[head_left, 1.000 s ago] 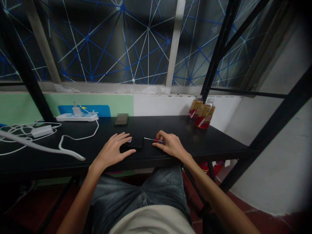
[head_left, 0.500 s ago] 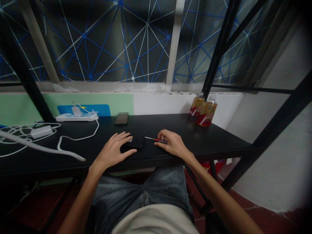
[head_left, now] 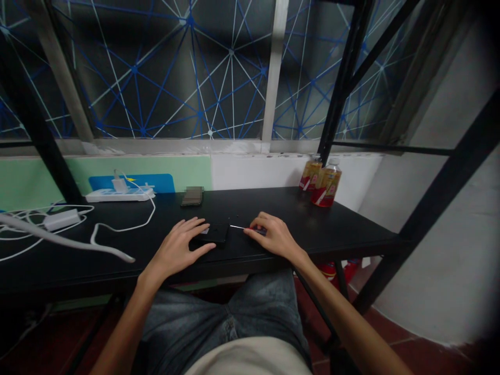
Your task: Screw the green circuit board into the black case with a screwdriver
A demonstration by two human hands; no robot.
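A flat, black rectangular device [head_left: 217,233] with a small pale label lies on the black desk; its exact kind is unclear. Over its left end rests my left hand [head_left: 183,244], fingers stretched and spread across the top, thumb along the near edge. My right hand [head_left: 271,234] is closed around the handle of a small screwdriver [head_left: 237,227], red where it shows. The screwdriver lies nearly level, its thin metal shaft pointing left and its tip close to the device's right edge. Whether the tip touches is too small to tell. Tiny dark specks [head_left: 237,215] lie just beyond it.
Behind my left hand is a phone-like slab [head_left: 192,197], partly pixelated. A white power strip [head_left: 120,195] with a plugged-in charger, an adapter [head_left: 61,220] and loose white cables occupy the left. Two drink bottles [head_left: 327,183] stand back right, beside a black metal frame.
The screwdriver and my right hand have shifted slightly, the handle now more covered by the fingers. My left hand stays on the device. The whole view has tilted a little.
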